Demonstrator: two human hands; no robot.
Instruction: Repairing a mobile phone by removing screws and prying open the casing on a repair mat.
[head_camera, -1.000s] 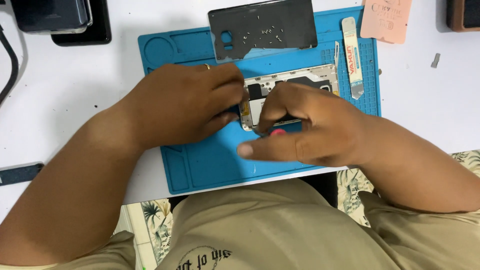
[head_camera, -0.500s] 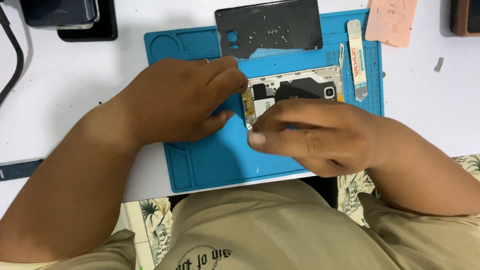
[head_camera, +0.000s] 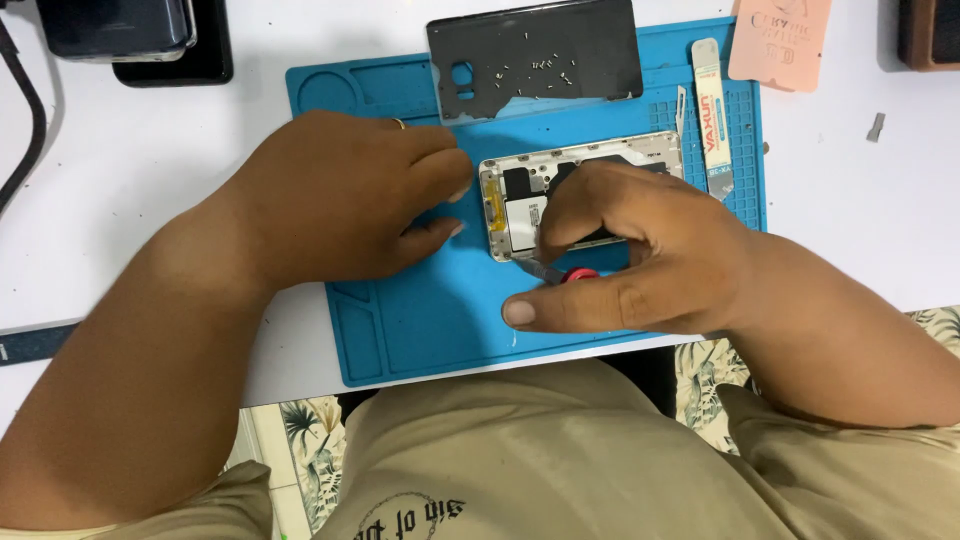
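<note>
An opened phone (head_camera: 560, 180) with its insides showing lies on a blue work mat (head_camera: 420, 310). My left hand (head_camera: 340, 195) rests on the mat with curled fingers pressed against the phone's left edge. My right hand (head_camera: 640, 250) covers the phone's lower right part and grips a small tool with a red part (head_camera: 570, 273), its tip at the phone's lower left corner. A ring shows on my left hand.
A dark back cover (head_camera: 535, 55) with several tiny screws on it lies at the mat's far edge. A white pry tool (head_camera: 710, 115) lies at the mat's right. A pink card (head_camera: 780, 40), dark devices (head_camera: 130, 35) and a cable (head_camera: 25, 130) sit on the white table.
My right hand has shifted slightly, and the tool's red part shows again below the phone. My left hand stays pressed against the phone's edge.
</note>
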